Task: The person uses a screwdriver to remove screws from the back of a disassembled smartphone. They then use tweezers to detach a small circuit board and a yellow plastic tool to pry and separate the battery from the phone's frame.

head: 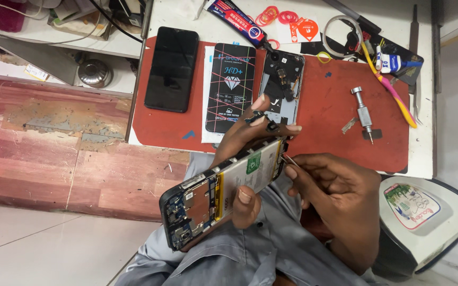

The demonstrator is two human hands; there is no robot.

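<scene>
Left hand (247,159) grips the opened black smartphone (223,193) above the red mat (335,111); right hand (332,193) pinches thin metal tweezers (289,158), best kept steady at its lower edge.

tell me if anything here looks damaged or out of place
The phone in the left hand has its back off, with battery and circuit boards bare. The right hand holds a thin metal tool at its end. Another opened phone shell lies on the red mat.
</scene>
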